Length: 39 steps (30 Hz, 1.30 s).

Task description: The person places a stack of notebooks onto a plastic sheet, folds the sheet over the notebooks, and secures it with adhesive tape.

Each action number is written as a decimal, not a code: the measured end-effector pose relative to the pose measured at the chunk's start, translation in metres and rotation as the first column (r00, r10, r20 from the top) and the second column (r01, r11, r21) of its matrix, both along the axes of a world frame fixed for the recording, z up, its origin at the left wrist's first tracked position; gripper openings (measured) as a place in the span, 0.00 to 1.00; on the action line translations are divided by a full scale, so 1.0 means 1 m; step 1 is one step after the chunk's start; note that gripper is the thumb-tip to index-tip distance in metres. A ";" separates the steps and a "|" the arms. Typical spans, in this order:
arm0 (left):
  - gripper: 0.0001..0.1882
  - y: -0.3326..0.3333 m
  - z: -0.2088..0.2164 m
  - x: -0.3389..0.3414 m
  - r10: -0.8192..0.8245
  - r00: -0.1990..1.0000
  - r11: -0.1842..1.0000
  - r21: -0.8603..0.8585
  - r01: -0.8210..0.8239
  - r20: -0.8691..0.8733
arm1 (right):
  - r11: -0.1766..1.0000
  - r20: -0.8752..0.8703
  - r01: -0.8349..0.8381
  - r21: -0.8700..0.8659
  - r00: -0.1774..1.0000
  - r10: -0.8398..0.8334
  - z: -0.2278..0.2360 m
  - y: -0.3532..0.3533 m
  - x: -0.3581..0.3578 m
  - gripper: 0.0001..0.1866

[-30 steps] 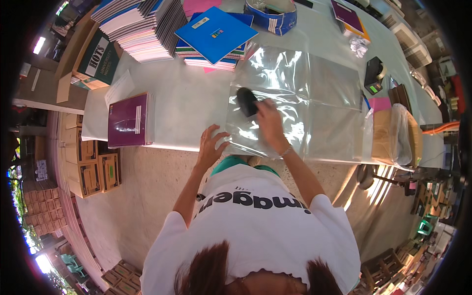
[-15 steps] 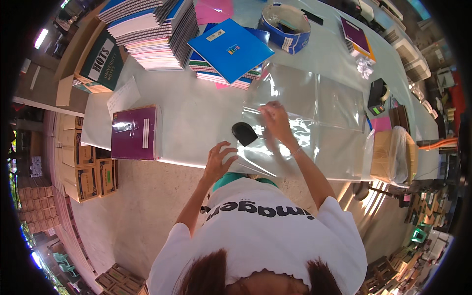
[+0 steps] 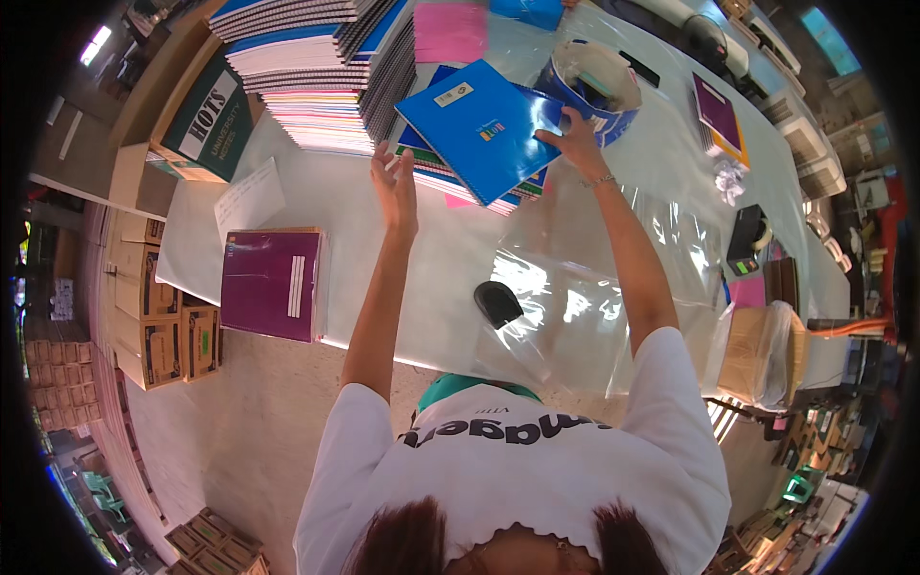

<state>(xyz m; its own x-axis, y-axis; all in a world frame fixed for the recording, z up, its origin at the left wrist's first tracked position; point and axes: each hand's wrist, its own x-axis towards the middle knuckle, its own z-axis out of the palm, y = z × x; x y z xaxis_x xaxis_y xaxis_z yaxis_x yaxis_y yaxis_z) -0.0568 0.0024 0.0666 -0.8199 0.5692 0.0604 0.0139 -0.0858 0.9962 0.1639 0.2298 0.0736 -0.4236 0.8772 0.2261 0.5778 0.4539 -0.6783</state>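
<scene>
A blue spiral notebook [image 3: 484,129] lies askew on top of a short stack of notebooks [image 3: 450,174]. My right hand [image 3: 575,146] is at its right corner, thumb over the cover and the other fingers around the edge, partly hidden. To the left of that stack is my left hand [image 3: 395,187], open with its fingers apart and holding nothing. Nearer to me, a black rounded object [image 3: 498,304] rests on a clear plastic sheet [image 3: 599,278], which spreads over the table under my right forearm.
A tall pile of spiral notebooks [image 3: 307,86] stands at the far left beside an open carton [image 3: 196,125]. Purple notebooks [image 3: 273,285] lie at the near left edge. A blue round container [image 3: 618,120], a tape dispenser [image 3: 743,240] and a plastic-lined box [image 3: 762,355] are on the right.
Both my hands have reached forward from the plastic sheet to the short stack. My right hand has taken hold of the blue notebook's corner. The black object stays on the sheet.
</scene>
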 end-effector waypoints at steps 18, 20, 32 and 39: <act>0.50 0.010 -0.006 0.073 -0.117 0.807 0.993 0.085 0.083 0.578 | 0.966 0.541 -0.243 -0.091 0.802 0.252 0.014 0.067 -0.092 0.40; 0.51 0.010 -0.009 0.070 -0.112 0.804 0.993 0.085 0.076 0.584 | 0.951 0.476 -0.279 -0.132 0.824 0.308 0.019 0.064 -0.092 0.44; 0.55 0.001 -0.002 0.041 -0.261 0.700 0.963 0.228 0.142 0.665 | 0.713 0.205 -0.154 -0.685 0.897 0.391 0.042 0.014 -0.048 0.59; 0.38 -0.014 -0.006 0.014 -0.492 0.658 0.870 0.312 0.381 0.569 | 0.349 -0.218 -0.308 -0.885 0.937 0.273 0.060 -0.071 -0.009 0.58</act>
